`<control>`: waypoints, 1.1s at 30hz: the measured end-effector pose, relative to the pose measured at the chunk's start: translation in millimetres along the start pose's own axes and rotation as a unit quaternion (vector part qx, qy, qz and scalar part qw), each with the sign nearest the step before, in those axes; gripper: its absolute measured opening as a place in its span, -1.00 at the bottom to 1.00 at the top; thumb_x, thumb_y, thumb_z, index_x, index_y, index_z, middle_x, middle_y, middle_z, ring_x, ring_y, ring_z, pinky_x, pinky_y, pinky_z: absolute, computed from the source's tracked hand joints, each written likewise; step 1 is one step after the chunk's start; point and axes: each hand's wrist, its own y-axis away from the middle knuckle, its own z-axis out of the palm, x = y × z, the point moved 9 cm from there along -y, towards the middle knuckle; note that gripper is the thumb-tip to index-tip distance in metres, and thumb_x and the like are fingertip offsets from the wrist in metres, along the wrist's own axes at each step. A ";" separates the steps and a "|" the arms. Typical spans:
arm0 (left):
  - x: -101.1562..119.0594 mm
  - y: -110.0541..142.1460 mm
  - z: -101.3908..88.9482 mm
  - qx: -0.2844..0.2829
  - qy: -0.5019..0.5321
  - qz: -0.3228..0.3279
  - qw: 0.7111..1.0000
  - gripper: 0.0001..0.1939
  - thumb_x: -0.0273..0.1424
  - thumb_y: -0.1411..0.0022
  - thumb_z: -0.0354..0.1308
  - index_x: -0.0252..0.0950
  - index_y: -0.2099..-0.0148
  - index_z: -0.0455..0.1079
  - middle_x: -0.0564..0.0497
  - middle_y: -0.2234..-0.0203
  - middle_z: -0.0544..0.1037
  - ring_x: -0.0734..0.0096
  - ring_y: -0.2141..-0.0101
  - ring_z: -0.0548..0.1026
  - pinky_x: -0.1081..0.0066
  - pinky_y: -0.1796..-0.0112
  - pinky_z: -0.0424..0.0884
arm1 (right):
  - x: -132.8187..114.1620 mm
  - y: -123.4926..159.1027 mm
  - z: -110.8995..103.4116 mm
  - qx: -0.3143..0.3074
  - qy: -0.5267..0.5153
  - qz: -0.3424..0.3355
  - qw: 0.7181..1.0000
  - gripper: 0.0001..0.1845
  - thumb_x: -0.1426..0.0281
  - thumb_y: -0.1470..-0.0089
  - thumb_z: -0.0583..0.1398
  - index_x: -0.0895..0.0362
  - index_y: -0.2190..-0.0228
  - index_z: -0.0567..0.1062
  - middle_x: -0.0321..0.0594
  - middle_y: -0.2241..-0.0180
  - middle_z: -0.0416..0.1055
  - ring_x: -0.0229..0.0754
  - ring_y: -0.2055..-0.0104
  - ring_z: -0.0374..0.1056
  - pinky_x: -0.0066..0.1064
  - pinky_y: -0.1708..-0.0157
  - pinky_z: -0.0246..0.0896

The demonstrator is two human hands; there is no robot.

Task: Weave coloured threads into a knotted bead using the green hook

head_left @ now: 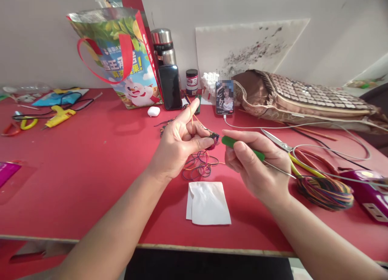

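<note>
My left hand (178,144) pinches a small dark multicoloured crocheted piece (214,141) between thumb and fingers. Its index finger points up, with an orange strand of yarn looped over it. In my right hand (256,158) is a green-handled crochet hook (228,141). The handle end faces the crocheted piece, a small gap apart, while the thin metal shaft points back toward my right wrist. Loose tangled multicoloured yarn (201,166) lies on the table just below the left hand. A folded white tissue (209,203) rests between my forearms.
Scissors (281,144), a yarn bundle (325,193) and a purple power strip (370,195) lie at right. Behind stand a phone with a lit screen (224,98), a dark phone (170,88) and a gift bag (118,65). A yellow glue gun (60,116) sits left.
</note>
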 end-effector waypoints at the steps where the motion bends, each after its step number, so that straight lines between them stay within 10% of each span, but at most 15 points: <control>1: 0.7 0.1 -0.4 0.001 -0.004 0.002 1.000 0.16 -0.55 0.01 0.64 -0.17 -0.58 0.27 0.16 0.43 0.62 0.39 0.32 0.63 0.39 0.18 0.61 | -1.1 0.2 -1.6 0.003 0.005 0.000 1.000 -0.77 0.20 -0.32 0.44 0.04 0.09 0.77 -0.34 0.53 0.45 -0.31 0.57 0.26 -0.43 0.62 0.24; 33: 14.1 2.2 4.3 -0.037 -0.054 0.055 0.996 -0.02 -0.55 -0.11 0.58 -0.10 -0.53 0.39 0.12 0.44 0.63 0.33 0.33 0.63 0.32 0.22 0.61 | -18.7 -7.1 -22.3 -0.005 0.054 -0.021 0.998 -0.87 0.22 -0.27 0.49 -0.05 0.18 0.85 -0.27 0.55 0.47 -0.26 0.55 0.29 -0.38 0.60 0.26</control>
